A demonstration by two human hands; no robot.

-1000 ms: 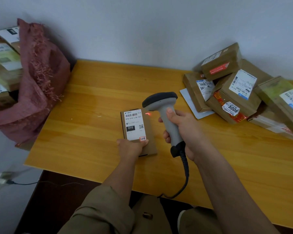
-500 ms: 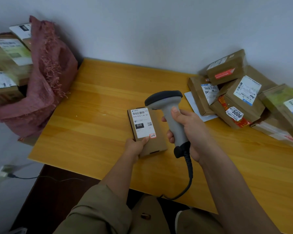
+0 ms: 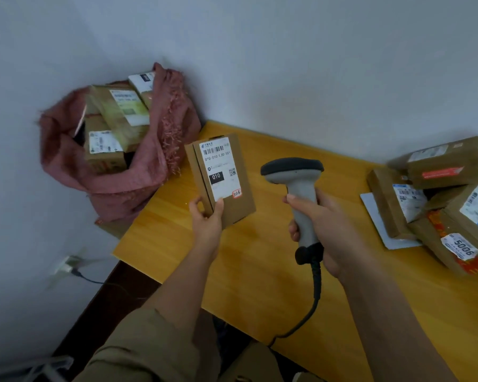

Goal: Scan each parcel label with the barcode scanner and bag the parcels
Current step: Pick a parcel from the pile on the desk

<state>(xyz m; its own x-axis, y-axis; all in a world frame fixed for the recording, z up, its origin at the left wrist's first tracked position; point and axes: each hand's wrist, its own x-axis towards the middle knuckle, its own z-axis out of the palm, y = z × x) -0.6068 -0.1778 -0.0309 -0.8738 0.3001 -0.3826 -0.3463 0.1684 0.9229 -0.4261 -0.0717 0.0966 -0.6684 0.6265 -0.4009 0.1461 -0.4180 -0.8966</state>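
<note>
My left hand [image 3: 207, 219] grips the bottom corner of a small brown cardboard parcel [image 3: 221, 180], raised off the table with its white label marked 010 facing me. My right hand [image 3: 326, 230] holds the grey barcode scanner [image 3: 298, 194] by its handle, upright, head pointing away, to the right of the parcel. The scanner's black cable [image 3: 312, 301] hangs down over the table's front edge. A pink woven bag [image 3: 138, 166] stands open at the table's left end, with several labelled parcels [image 3: 113, 125] inside it.
A pile of brown parcels [image 3: 442, 205] with white labels lies on the yellow wooden table [image 3: 260, 271] at the right, against the wall. A wall socket with a plug [image 3: 66, 267] is low on the left. A dark floor shows below the table.
My left hand has lifted the parcel off the table and carried it up and left toward the bag. The view has swung left. The scanner's red light spot is gone.
</note>
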